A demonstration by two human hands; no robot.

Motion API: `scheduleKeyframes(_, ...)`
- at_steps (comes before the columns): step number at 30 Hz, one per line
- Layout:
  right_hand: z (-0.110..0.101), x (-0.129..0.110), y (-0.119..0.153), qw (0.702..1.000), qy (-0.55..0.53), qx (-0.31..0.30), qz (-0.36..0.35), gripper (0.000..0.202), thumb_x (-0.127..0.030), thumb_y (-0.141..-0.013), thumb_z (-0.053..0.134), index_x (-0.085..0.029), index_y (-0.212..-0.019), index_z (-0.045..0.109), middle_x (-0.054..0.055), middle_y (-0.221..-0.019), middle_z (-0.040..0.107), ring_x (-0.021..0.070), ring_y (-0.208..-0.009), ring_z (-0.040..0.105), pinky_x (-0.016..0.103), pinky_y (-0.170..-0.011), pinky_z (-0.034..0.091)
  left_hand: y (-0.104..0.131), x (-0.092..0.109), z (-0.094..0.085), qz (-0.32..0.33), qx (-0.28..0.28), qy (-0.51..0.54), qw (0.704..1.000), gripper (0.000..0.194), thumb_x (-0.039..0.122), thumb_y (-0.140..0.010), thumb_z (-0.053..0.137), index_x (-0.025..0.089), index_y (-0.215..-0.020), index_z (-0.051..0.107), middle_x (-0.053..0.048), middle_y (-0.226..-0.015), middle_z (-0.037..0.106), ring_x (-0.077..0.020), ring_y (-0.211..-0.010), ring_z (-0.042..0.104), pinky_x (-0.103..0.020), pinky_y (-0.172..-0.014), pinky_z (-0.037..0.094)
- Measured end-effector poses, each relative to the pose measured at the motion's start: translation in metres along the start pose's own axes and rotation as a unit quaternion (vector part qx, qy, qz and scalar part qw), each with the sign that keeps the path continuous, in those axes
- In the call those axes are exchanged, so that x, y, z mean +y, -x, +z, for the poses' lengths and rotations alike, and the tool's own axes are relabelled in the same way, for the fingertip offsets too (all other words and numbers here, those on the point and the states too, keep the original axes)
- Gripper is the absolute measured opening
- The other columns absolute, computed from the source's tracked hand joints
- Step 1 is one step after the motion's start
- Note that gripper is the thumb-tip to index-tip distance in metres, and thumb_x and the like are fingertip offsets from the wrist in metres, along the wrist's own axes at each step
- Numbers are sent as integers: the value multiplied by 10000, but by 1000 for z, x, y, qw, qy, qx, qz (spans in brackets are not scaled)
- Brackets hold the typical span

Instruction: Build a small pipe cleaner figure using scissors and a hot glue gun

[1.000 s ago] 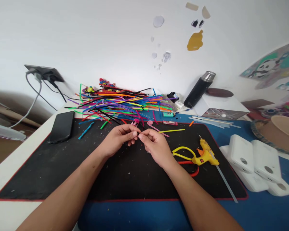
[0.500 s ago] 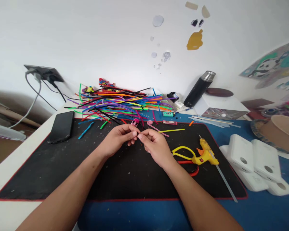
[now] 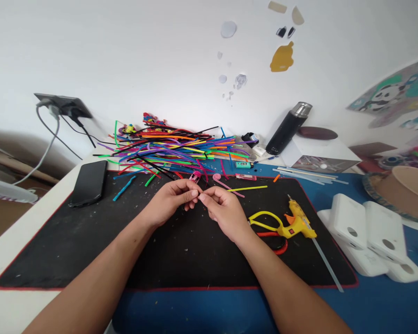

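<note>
Over the middle of the black mat [image 3: 195, 260], my left hand [image 3: 176, 199] and my right hand [image 3: 225, 208] meet at the fingertips. Both are pinched closed, thumb against forefinger, on something too small to make out. Just beyond the fingers sits a small pink piece [image 3: 195, 176]. A pink spiral-ended stem [image 3: 229, 186] and a yellow-green stem [image 3: 249, 189] lie behind my right hand. Pliers with one yellow and one red handle [image 3: 266, 221] are partly hidden beside my right wrist.
A yellow glue gun [image 3: 297, 221] lies at the right. Many coloured stems [image 3: 174, 148] are heaped by the wall. A phone [image 3: 89, 183] rests at the left, a black flask [image 3: 287, 130] stands tilted behind, and white devices [image 3: 350, 222] are stacked at the far right.
</note>
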State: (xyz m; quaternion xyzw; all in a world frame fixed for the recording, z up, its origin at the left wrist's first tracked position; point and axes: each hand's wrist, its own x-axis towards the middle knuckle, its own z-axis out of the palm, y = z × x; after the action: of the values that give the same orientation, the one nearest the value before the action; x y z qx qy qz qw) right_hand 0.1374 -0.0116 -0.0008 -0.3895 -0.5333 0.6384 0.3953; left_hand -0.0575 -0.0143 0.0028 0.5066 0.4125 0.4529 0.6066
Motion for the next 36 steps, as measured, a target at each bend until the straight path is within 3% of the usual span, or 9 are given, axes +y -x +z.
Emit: scheduleKeyframes(36,1,2,0,1000,2,2,5,315,-505,-892,762,-205,-839,684,-87,-563,460,77,-450,341,244,-444,239,-1,-1,-1,-2,-4,-25,1000,351,501,-863,842,159,-880,767,-9,-697,647,-127,-633,565,-234,-590,452)
